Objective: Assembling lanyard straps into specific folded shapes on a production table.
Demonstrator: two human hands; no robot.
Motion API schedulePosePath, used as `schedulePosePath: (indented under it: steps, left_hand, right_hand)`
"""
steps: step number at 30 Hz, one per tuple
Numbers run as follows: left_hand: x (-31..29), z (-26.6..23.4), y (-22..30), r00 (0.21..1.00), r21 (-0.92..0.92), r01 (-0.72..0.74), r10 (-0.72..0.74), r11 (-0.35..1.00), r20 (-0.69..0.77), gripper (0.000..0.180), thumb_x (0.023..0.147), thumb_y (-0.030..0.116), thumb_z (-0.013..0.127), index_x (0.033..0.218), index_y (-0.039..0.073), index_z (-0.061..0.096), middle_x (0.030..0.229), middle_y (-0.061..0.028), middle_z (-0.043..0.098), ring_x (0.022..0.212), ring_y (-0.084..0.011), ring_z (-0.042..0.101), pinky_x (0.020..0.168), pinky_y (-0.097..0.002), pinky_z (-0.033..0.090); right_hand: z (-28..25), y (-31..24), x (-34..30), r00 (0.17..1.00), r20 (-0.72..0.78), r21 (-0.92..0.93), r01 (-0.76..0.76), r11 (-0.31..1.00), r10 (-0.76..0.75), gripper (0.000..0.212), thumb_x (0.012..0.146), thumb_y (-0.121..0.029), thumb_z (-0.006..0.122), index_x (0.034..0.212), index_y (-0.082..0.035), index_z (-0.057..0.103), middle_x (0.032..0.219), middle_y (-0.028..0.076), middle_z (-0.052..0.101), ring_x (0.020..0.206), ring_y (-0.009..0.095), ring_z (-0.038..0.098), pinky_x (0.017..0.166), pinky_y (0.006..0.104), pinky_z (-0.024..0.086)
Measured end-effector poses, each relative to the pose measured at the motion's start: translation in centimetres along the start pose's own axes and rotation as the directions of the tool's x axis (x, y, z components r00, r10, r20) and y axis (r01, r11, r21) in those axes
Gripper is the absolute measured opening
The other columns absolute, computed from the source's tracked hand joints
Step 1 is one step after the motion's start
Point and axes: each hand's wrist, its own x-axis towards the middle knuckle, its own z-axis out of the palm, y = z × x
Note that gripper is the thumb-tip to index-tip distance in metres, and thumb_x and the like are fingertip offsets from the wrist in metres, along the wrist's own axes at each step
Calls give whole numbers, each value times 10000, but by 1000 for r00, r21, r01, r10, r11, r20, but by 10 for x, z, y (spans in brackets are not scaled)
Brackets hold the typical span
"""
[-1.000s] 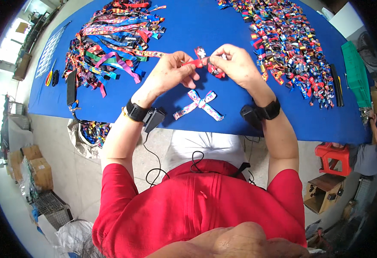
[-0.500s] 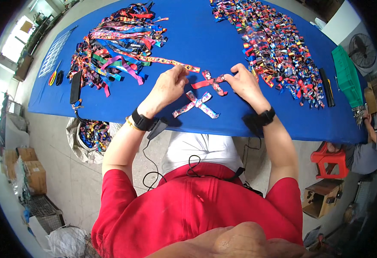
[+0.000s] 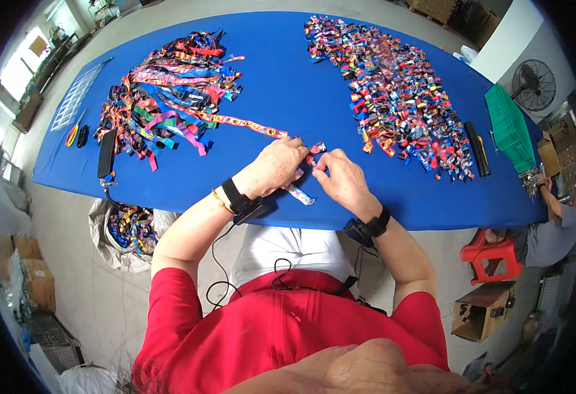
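At the near edge of the blue table, a short red patterned ribbon (image 3: 317, 150) shows between my two hands. My right hand (image 3: 346, 182) pinches it between thumb and forefinger. From the other side, my left hand (image 3: 276, 165) has its fingers curled closed at the same ribbon; its fingertips are partly hidden. Beneath my left hand lies a pale patterned ribbon (image 3: 302, 195), mostly covered, with one end sticking out. A long yellow-and-red ribbon (image 3: 248, 123) stretches from the left pile to just behind my left knuckles.
Long ribbons lie in a pile (image 3: 170, 92) on the left, and many short ribbon pieces (image 3: 399, 92) on the right. A dark phone-like object (image 3: 107, 152), scissors (image 3: 72, 134), a green crate (image 3: 508, 128) and a sack of ribbons (image 3: 104, 246) surround the work. Another person (image 3: 554, 230) sits far right.
My hands have come closer together over the crossed ribbons. My left hand has moved from beside the long ribbon's end to the red ribbon, covering most of the pale one. The view has shifted.
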Motion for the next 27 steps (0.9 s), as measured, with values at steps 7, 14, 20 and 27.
schedulePosePath:
  steps: [7, 14, 20, 27]
  left_hand:
    - [0, 10, 0, 1000, -33, 24, -24, 999, -5, 409, 805, 137, 711, 1183, -3, 642, 1133, -155, 643, 1112, -322, 609, 957, -416, 491]
    - [0, 13, 0, 1000, 17, -2, 2, 1000, -13, 376, 803, 112, 713, 1151, -11, 639, 1124, -167, 644, 1077, -343, 623, 916, -434, 511]
    - [4, 4, 4, 993, -24, 54, -51, 998, 110, 483, 789, 94, 701, 1252, -5, 606, 1259, -158, 619, 1154, -346, 593, 972, -416, 505]
    - [5, 2, 4, 992, -67, 69, -61, 995, 115, 477, 776, 73, 701, 1237, -7, 611, 1240, -173, 622, 1136, -351, 599, 944, -419, 519]
  right_hand:
    - [-10, -9, 7, 964, 181, 93, -216, 972, 197, 253, 874, -268, 709, 833, -27, 645, 817, 179, 706, 798, 380, 690, 754, 495, 536]
    - [-7, -3, 2, 985, 41, 22, -166, 986, 165, 326, 888, -285, 692, 1091, -49, 595, 766, 208, 690, 758, 396, 691, 672, 500, 542]
    - [-5, -16, 0, 999, 14, -30, 39, 999, -39, 479, 911, -259, 667, 1341, -108, 522, 687, 155, 674, 669, 385, 671, 610, 497, 522]
    - [-1, -12, 7, 983, 185, -201, 27, 979, 11, 459, 933, -282, 630, 1345, -95, 553, 725, 161, 694, 690, 363, 687, 619, 495, 530]
